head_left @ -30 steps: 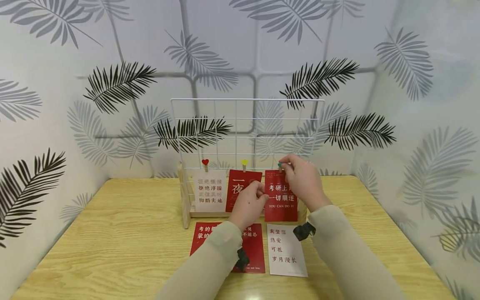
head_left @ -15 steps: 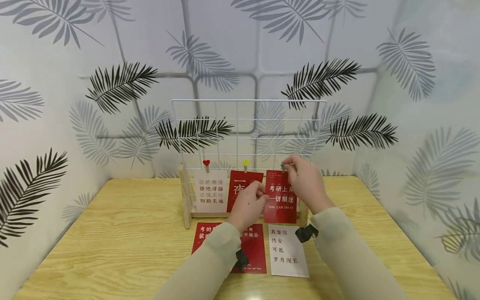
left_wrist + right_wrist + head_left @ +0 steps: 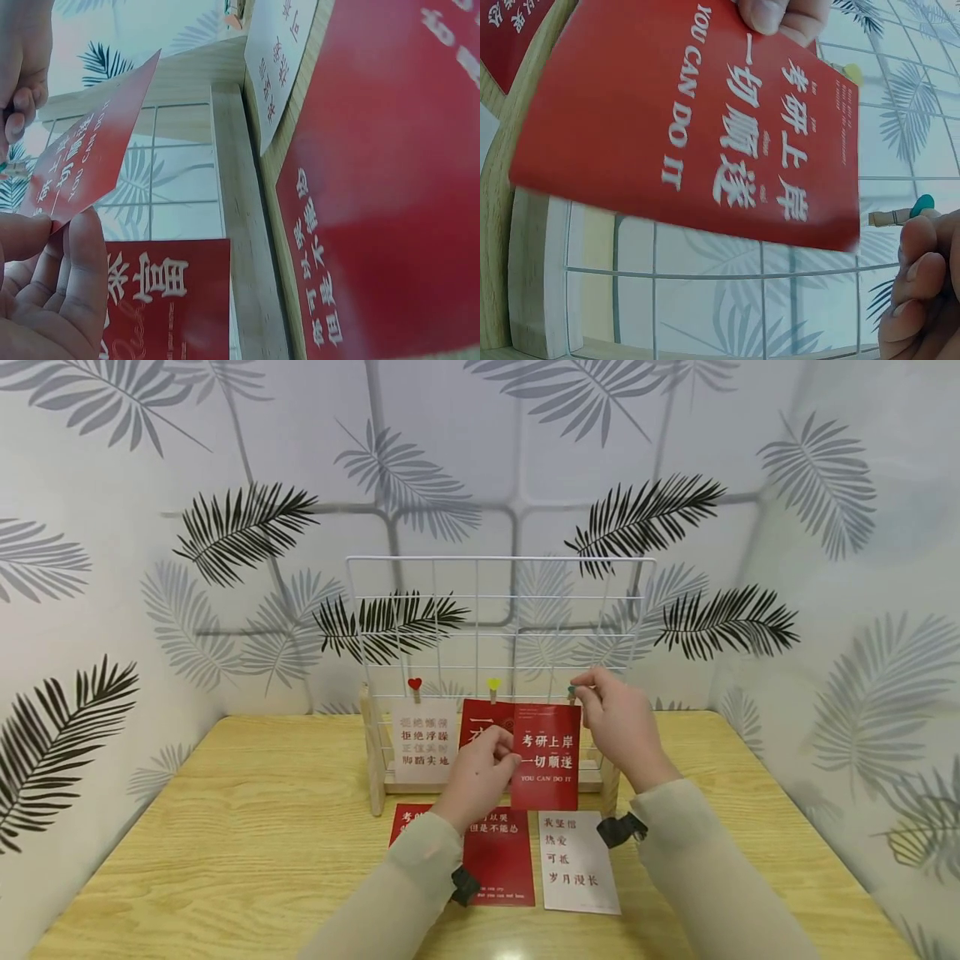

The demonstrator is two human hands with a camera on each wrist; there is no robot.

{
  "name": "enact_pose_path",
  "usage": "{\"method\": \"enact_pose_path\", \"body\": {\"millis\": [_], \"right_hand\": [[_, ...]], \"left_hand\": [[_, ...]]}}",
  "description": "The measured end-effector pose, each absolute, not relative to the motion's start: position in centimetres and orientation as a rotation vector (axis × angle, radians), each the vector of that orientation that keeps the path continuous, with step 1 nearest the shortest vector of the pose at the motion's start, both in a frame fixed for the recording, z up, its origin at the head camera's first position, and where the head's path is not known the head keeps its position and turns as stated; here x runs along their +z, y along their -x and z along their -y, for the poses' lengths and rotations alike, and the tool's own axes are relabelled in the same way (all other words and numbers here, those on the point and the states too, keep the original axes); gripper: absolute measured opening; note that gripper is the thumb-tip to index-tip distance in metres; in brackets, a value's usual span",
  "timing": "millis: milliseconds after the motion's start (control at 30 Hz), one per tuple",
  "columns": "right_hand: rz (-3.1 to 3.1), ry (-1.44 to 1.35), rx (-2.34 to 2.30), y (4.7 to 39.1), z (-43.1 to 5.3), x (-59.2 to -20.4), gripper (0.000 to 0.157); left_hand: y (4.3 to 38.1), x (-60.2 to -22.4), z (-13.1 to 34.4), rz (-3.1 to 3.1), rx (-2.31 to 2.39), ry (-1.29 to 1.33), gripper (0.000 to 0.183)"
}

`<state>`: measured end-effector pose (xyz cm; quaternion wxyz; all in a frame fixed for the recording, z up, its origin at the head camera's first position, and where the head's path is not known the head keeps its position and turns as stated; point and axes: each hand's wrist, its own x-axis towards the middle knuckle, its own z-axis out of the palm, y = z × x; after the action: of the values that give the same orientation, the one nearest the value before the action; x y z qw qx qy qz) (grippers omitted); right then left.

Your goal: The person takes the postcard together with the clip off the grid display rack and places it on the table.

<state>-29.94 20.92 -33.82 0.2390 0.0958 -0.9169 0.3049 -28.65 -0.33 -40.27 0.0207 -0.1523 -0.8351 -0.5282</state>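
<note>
My left hand [image 3: 476, 777] pinches the left edge of a red card [image 3: 546, 760] printed with white characters and "YOU CAN DO IT". In the right wrist view, the same card [image 3: 630, 112] stands apart from a small wooden clothespin [image 3: 889, 218] with a green top. My right hand [image 3: 624, 727] holds that clothespin by its top, right of the card's upper corner. Behind both hands stands a white wire grid [image 3: 501, 558] on a wooden base. A white card [image 3: 424, 739] hangs there under a red heart clothespin [image 3: 416, 685], and another red card [image 3: 480, 717] under a yellow one [image 3: 493, 685].
On the wooden table [image 3: 225, 843], in front of the grid, lie a red card [image 3: 501, 860], another red card [image 3: 408, 814] partly under my left arm, and a white card [image 3: 579, 864]. Leaf-patterned walls [image 3: 262, 435] enclose the back and sides.
The red card in my left hand has moved left, away from the green-topped clothespin, and now overlaps the hanging red card. My right hand has shifted slightly right with the clothespin.
</note>
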Motion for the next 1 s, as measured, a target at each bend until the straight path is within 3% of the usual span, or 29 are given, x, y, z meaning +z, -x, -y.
{"method": "enact_pose_path", "body": {"millis": [1000], "right_hand": [[2.567,-0.266,0.923,27.3,-24.1,-34.8,0.024]], "left_hand": [[26.7,-40.0,7.6,2.630,-1.604,0.475,0.010]]}}
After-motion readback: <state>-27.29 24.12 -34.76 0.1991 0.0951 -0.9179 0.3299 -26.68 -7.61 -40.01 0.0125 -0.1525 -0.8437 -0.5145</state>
